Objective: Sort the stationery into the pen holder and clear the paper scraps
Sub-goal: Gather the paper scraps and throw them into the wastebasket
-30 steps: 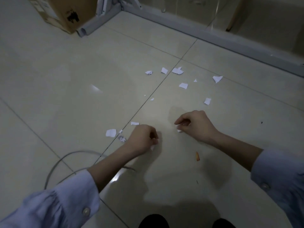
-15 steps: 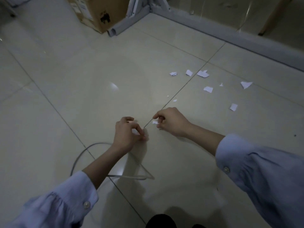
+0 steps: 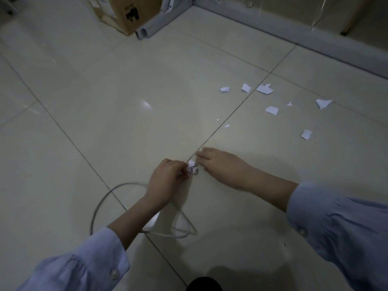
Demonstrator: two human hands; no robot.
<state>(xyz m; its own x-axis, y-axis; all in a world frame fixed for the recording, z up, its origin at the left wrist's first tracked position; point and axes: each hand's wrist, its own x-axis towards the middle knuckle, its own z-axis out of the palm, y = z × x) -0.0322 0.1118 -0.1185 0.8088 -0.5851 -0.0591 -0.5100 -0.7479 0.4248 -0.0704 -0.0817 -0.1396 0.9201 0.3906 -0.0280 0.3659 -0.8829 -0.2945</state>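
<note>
the left hand [image 3: 168, 179] is pinching a scrap wad [image 3: 191, 167]; the right hand [image 3: 222, 166] is sitting just beside it, fingers [image 3: 202, 154] straight; loose scraps [image 3: 271, 110] are lying on the floor [image 3: 105, 101] beyond.

On the floor [image 3: 105, 106], the left hand [image 3: 165, 179] and the right hand [image 3: 222, 166] lie close together near the middle, with the left one nearer the person. A wad of scraps [image 3: 191, 168] is pinched at the left hand's fingers [image 3: 182, 167], over a floor joint [image 3: 237, 110]. The right hand's straight fingers reach in just beside it from the right. A cable [image 3: 100, 204] loops on the floor to the left of the left forearm and passes under it. Farther off and to the right, well apart from the hands, loose scraps [image 3: 271, 110] lie scattered on both sides of the joint. At the far edge a box [image 3: 126, 11] stands on the floor, a frame foot [image 3: 155, 26] just to its right. A rail [image 3: 294, 32] runs along the far right.
</note>
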